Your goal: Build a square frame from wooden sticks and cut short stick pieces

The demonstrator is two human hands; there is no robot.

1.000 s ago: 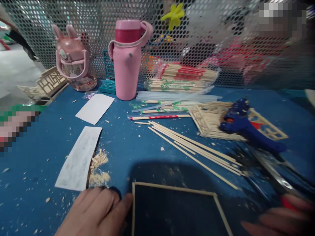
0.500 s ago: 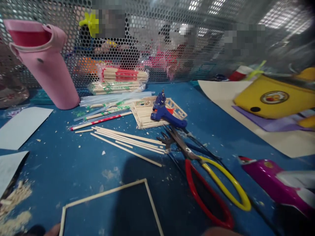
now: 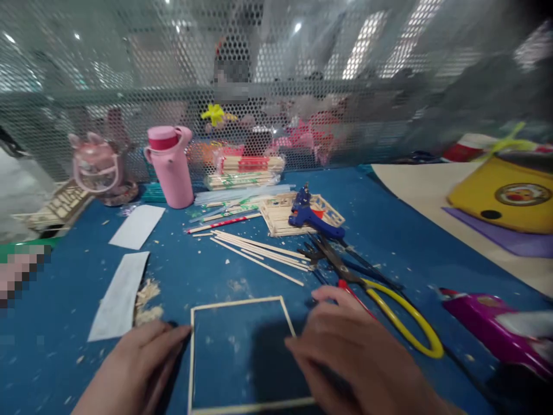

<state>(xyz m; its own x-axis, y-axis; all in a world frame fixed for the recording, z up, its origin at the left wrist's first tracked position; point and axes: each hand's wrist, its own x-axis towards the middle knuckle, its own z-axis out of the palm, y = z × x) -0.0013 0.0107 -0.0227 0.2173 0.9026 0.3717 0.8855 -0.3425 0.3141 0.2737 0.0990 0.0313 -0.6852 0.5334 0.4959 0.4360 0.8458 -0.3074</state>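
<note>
A square frame of thin wooden sticks (image 3: pixel 235 302) lies flat on the blue table in front of me. My left hand (image 3: pixel 136 360) is at its left side, fingertips drawn together against the stick there. Across from it, my right hand (image 3: pixel 345 343) bends over the right side, with the thumb tip touching that stick and covering the lower right corner. Beyond the right fingers lie scissors with one yellow and one red handle (image 3: pixel 400 311); the hand hides most of the red loop. Several loose wooden sticks (image 3: pixel 259 252) lie past the frame.
A blue glue gun (image 3: pixel 313 219) rests on a small stick-built tray (image 3: pixel 276 222). Behind are packaged sticks (image 3: pixel 246 173), a pink bottle (image 3: pixel 170 170) and a perforated metal screen (image 3: pixel 190 69). White paper pieces (image 3: pixel 121 297) lie left; a purple tool (image 3: pixel 492 323) and yellow pouch (image 3: pixel 505 190) lie right.
My view has pulled back and turned left, showing more of the table. Both hands, barely visible before at the bottom edge, now show at the frame's two sides.
</note>
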